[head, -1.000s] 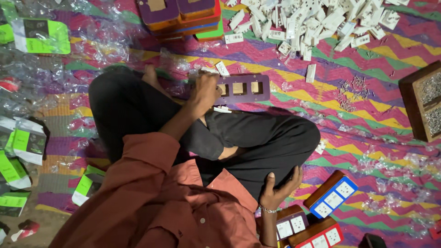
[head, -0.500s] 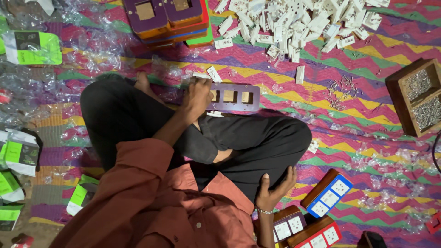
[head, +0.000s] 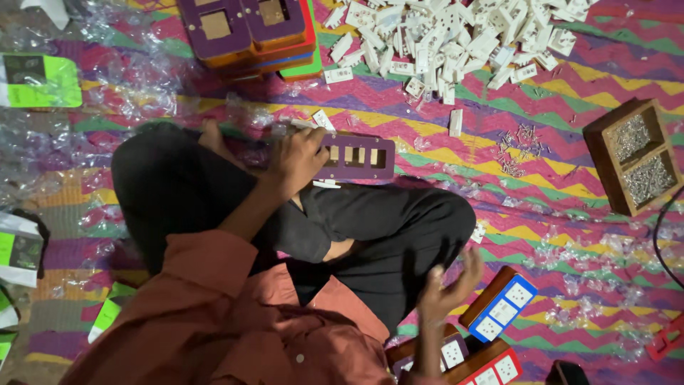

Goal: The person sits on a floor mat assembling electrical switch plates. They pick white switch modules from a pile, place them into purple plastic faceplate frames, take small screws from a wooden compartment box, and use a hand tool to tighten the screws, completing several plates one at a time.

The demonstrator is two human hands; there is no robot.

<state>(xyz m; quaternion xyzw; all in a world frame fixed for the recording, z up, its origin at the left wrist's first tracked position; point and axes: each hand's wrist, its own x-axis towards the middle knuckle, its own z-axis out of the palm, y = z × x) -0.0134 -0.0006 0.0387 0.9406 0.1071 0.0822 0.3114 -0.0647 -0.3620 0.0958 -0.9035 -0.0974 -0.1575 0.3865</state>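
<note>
On a zigzag-patterned mat (head: 570,185) of pink, yellow, green and purple, a person in a rust-orange shirt and black trousers sits cross-legged, seen from above. The left hand (head: 298,158) rests on the left end of a purple switch plate (head: 356,157) with rectangular cut-outs, fingers curled over its edge and gripping it; the plate lies flat just beyond the knee, against the black trouser leg. The right hand (head: 445,289) is raised beside the right knee, fingers loosely spread and holding nothing, slightly blurred. Just beside and below it lies a cluster of finished boards: a blue-faced switch board (head: 502,308) with white sockets fitted, a red-faced one (head: 499,367) and a dark one partly hidden behind the wrist.

Beyond the plate, a heap of loose white switch modules (head: 456,36) spreads across the top of the mat, with a few strays nearer, one of them a single white module (head: 456,122) lying apart. At upper left a stack of empty plates (head: 249,32), purple on top with orange, red and green edges under it, sits near the heap. Well to the right stands a wooden tray (head: 627,160) with two compartments of small metal screws, and a scatter of loose screws (head: 520,146) lies between it and the plate. Crumpled clear plastic wrap (head: 135,78) and green-and-white packaging cards (head: 39,82) litter the left side
</note>
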